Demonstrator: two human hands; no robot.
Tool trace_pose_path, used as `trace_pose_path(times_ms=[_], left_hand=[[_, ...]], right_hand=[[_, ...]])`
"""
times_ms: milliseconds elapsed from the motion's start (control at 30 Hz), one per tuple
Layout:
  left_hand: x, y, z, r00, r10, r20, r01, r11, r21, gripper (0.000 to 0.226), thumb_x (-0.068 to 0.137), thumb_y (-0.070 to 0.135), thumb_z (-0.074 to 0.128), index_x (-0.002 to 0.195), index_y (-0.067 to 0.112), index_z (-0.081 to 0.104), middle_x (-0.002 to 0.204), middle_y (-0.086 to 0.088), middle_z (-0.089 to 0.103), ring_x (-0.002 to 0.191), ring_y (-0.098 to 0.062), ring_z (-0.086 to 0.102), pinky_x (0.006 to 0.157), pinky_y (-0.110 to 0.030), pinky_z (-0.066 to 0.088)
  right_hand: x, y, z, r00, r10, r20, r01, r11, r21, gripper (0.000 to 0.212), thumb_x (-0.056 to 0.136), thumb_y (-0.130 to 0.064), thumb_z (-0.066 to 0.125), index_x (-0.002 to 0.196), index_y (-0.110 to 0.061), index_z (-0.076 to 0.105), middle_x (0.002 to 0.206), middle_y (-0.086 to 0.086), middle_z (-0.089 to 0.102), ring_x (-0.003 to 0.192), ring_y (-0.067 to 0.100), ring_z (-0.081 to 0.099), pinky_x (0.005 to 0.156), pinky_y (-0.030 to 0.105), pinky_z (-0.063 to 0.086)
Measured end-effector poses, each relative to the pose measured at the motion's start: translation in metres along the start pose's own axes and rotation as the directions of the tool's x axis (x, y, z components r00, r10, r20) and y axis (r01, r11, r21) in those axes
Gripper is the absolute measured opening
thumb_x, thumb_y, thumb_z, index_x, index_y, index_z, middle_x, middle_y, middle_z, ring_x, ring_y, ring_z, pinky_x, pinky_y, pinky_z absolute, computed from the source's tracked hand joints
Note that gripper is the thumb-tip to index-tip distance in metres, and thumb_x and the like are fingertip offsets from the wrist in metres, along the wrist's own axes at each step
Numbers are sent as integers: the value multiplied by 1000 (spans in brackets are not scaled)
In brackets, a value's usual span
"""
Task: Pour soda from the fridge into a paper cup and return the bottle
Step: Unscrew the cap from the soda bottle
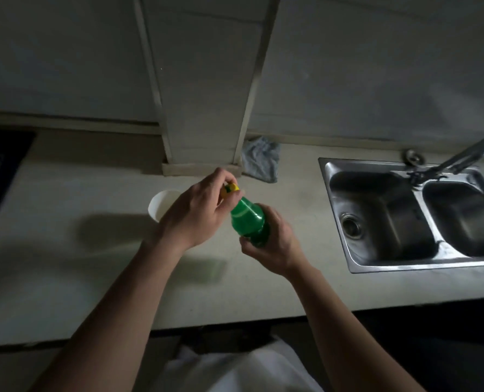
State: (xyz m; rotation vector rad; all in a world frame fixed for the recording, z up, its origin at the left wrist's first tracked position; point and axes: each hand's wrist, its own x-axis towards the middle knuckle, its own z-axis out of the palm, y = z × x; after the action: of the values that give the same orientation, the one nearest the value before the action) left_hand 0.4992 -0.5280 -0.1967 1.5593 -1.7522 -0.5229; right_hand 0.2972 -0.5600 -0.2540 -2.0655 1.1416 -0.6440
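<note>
right hand (271,244) wraps the green bottle (247,219) steady while left fingers (223,179) pinch the yellow cap (231,189), paper cup (161,205) near.

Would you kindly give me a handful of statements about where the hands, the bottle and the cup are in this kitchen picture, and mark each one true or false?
1. The left hand has its fingers on the yellow cap of the green bottle. True.
2. The right hand rests on the sink. False: it grips the lower body of the bottle, over the counter.
3. The paper cup stands on the counter, partly hidden behind the left hand. True.
4. The cup sits inside the sink basin. False: it is on the counter, well left of the sink.
5. A crumpled cloth lies on the counter near the wall. True.
</note>
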Motion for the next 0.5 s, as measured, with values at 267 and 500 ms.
trace_pose_path(times_ms=[267,500], left_hand=[[-30,-28,-6,997,-65,-28,63,996,-69,26,99,49,41,97,23,42,77,9,56,68,-11,59,58,-31,46],[-44,-41,-17,992,-119,-43,120,992,36,33,98,56,37,99,23,41,70,6,58,56,-9,60,47,-30,50]], right_hand=[[-11,-23,45,996,11,91,-8,999,-36,52,71,-36,74,109,-26,40,84,-6,56,63,7,52,54,23,45],[-1,-33,46,991,-28,127,54,978,-200,65,68,-50,79,114,-22,42,92,-4,61,72,9,60,57,26,54]])
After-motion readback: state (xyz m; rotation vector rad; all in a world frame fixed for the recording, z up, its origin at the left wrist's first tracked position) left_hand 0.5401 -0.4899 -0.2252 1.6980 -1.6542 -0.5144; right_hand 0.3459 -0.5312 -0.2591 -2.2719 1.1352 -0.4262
